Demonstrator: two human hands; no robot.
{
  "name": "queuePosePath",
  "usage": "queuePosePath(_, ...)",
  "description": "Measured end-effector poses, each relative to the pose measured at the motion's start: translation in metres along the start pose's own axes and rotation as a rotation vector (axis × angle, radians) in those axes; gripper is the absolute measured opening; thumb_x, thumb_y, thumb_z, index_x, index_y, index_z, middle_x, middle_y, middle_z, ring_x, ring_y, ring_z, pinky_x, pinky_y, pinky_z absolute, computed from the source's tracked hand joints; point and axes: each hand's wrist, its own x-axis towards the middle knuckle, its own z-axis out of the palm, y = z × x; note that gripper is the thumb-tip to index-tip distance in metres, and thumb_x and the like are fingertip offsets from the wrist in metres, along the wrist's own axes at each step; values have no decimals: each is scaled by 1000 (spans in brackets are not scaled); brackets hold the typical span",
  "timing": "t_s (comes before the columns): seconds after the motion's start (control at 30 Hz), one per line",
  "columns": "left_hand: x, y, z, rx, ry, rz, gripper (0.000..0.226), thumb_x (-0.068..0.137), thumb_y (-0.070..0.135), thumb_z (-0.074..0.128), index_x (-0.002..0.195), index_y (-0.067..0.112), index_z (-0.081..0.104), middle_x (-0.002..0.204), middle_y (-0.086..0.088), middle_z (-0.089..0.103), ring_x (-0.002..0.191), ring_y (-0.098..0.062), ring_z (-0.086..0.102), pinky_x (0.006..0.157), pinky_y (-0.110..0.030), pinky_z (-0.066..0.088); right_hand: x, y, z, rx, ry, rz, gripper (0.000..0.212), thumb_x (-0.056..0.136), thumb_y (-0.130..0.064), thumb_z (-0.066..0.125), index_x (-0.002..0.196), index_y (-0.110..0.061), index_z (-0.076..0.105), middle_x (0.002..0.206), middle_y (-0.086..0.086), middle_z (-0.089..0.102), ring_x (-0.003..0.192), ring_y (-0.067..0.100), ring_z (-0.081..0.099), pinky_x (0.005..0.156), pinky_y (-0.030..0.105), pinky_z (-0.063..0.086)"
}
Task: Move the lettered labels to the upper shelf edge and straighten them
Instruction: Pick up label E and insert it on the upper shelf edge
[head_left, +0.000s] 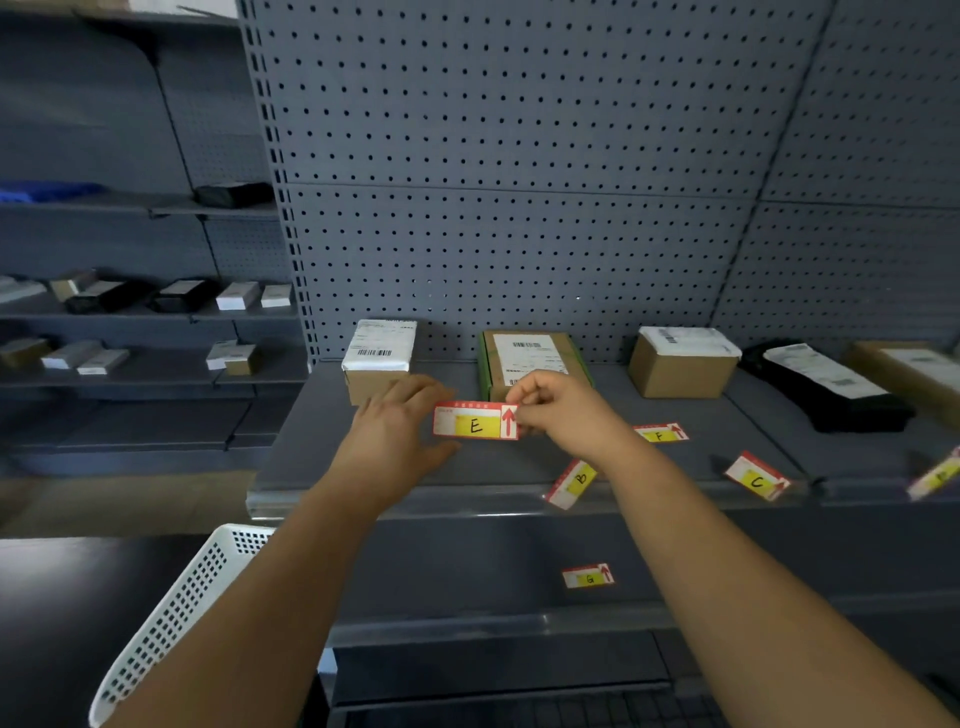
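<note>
pinching the e label (475, 422) at its right end is the right grip (561, 410); the left grip (395, 431), released, lies at its left end.

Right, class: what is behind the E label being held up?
The grey shelf deck and green-taped parcel show around the E label; part of the left hand and the deck directly behind it are covered.

Label at rt edge (935, 477) blurred, cut off, letter unreadable. B label (574, 483) top hidden behind right arm (654, 467). Left hand (395, 431) fingertips behind E label (475, 422).
</note>
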Motion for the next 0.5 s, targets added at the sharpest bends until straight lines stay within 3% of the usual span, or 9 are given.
queuePosePath(0.1,-2,22,0,16,38,49,47,73,32,76,116,21,60,117,3,59,110,-21,53,95,-40,41,-23,1,-17,24,23,-33,12,87,-7,66,89,-18,65,86,1,65,77,11,63,72,21,52)
queuePosePath(0.23,-10,70,-2,30,60,83,44,75,34,72,115,19,61,115,1,61,109,-23,53,95,-41,41,-63,12,-46,36,46,-100,19,84,-15,71,98,-27,65,96,0,65,85,10,61,74,22,52)
queuePosePath(0.37,-21,135,2,53,64,82,48,76,36,71,120,22,58,121,2,58,116,-21,48,98,-46,40,-115,31,-87,-221,48,-259,45,80,-18,76,119,-33,61,101,-15,61,89,-2,57,72,17,44)
queuePosePath(0.5,-36,209,22,29,72,112,46,73,32,75,116,22,61,118,2,61,112,-23,51,95,-44,41,-169,64,-138,-332,145,-296,49,83,-20,71,127,-35,55,105,-16,56,91,0,52,81,21,44)
